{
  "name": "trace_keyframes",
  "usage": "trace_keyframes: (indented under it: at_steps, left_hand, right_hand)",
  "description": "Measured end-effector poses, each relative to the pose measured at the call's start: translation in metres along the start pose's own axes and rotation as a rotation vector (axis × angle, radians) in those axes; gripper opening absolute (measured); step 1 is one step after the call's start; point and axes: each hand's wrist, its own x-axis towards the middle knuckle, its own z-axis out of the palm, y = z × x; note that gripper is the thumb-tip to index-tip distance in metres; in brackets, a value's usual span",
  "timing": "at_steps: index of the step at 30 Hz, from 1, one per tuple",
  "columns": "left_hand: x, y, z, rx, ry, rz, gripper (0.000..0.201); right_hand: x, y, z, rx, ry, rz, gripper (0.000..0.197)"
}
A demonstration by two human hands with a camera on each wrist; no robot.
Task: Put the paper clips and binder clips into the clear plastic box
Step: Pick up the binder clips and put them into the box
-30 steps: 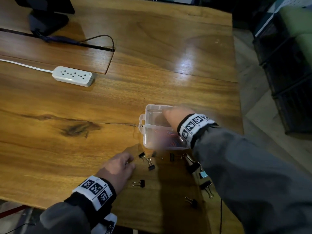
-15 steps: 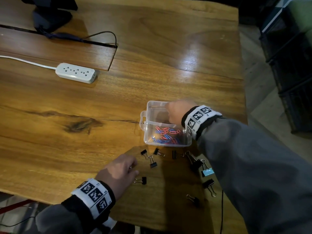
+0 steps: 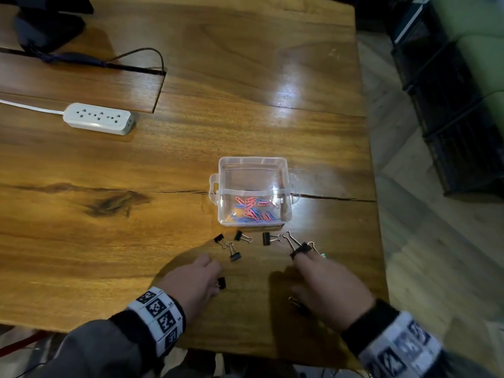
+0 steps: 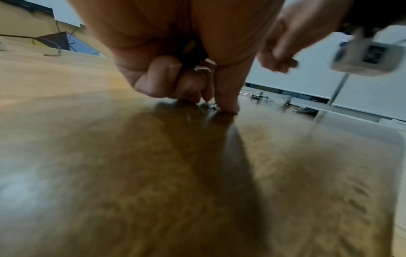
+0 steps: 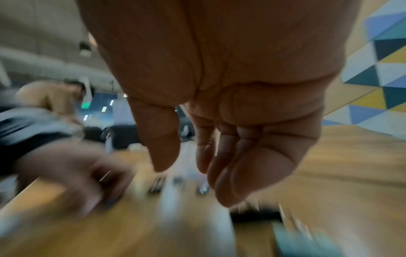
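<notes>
The clear plastic box (image 3: 283,166) stands open on the wooden table, with red and blue paper clips (image 3: 252,211) in its near compartment. Several black binder clips (image 3: 268,238) lie scattered just in front of it. My left hand (image 3: 215,271) is curled by one small clip (image 3: 221,282). In the left wrist view my left hand (image 4: 211,102) holds a black binder clip (image 4: 195,59) in its curled fingers, and a fingertip (image 4: 228,107) presses the table. My right hand (image 3: 302,271) hovers behind a larger binder clip (image 3: 298,247). In the blurred right wrist view my right hand (image 5: 189,173) is relaxed and holds nothing.
A white power strip (image 3: 98,122) lies at the left, with a monitor base (image 3: 46,25) and a cable (image 3: 136,55) beyond it. The table's right edge (image 3: 373,214) runs close to the box. Black crates (image 3: 450,105) stand on the floor to the right.
My right hand has left the box and come back to the table by the binder clips. My left hand stays low by the clips at the front.
</notes>
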Motion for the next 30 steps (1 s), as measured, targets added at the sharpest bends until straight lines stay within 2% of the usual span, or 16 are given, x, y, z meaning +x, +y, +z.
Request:
trace_keyframes:
  at_steps: [2,5,12,19,22,27,29,30]
  left_hand:
    - [0.003,0.001,-0.001,0.004,-0.010,0.001,0.012]
    - [0.005,0.002,0.000,-0.003,-0.022,-0.006,0.012]
    - [-0.001,0.004,-0.001,-0.010,0.026,0.001,0.012]
    - [-0.001,0.010,-0.001,-0.130,0.071,-0.058,0.020]
    - [0.000,0.010,0.001,-0.084,0.043,-0.009,0.027]
    - [-0.001,0.009,0.010,-0.030,0.066,0.062,0.012]
    - [-0.001,0.008,0.013,-0.040,0.084,0.066,0.013]
    - [-0.001,0.008,0.014,-0.041,0.095,0.065,0.015]
  right_hand:
    - [-0.020,0.002,0.033,-0.040,-0.142,0.050,0.047]
    - [-0.028,-0.004,0.064,-0.027,-0.171,0.057,0.057]
    - [-0.021,-0.008,0.080,0.095,0.075,0.052,0.033]
    - [-0.012,-0.006,0.077,0.195,0.102,0.086,0.043]
    - [-0.010,-0.006,0.077,0.223,0.115,0.101,0.036]
    - [-0.014,-0.006,0.076,0.224,0.113,0.092,0.017]
    - [-0.018,-0.004,0.073,0.454,0.119,0.199,0.009]
    - [-0.019,0.000,0.073,0.734,0.139,0.290,0.011]
